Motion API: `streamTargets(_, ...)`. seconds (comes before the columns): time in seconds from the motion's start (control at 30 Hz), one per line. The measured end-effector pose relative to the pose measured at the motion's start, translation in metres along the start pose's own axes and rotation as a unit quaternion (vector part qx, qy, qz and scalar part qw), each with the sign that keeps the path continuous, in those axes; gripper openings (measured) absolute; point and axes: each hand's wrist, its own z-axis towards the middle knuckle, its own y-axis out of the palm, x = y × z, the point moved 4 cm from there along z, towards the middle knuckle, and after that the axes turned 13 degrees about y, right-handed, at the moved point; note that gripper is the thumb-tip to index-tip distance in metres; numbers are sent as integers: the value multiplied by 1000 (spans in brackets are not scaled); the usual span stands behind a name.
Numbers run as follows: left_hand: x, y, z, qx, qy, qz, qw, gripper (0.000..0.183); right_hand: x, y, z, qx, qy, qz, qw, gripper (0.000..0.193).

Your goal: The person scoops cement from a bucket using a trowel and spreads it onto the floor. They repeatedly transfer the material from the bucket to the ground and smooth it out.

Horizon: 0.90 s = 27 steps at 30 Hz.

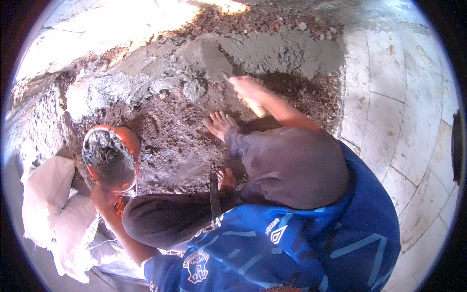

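My right hand (250, 90) is closed round the pale handle of a trowel (216, 59). Its grey blade lies against a band of wet mortar (287, 52) spread along the ground ahead of me. To my left, an orange bucket (128, 139) leans with its mouth turned up; wet mortar coats its inside. My left hand (101, 195) grips the near side of its rim, with some of the fingers hidden. A lumpy edge of mortar (194, 89) sits just left of the trowel.
Dark, rough soil (168, 146) lies around my bare feet (221, 124). Pale paving slabs (384, 117) cover the right side. White sacks (48, 194) lie at the left beyond the bucket. Bright sunlight falls across the far left ground.
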Motion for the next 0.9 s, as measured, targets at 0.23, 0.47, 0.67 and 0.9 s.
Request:
streamTargets(0.23, -16, -45, 26, -9, 148, 225, 963, 36, -95, 110, -3, 5, -208, -364, 908, 44)
streamTargets(0.47, -29, -59, 34, -99, 292, 450, 838, 33, -55, -26, -3, 230, -166, -398, 873, 47)
streamTargets(0.67, -13, -9, 18, -18, 27, 101, 994, 39, 47, -165, -14, 393, -36, -328, 858, 51)
streamTargets(0.9, -9, -3, -13, -34, 8, -144, 989, 43, 26, -111, -35, 380, -76, -251, 887, 42)
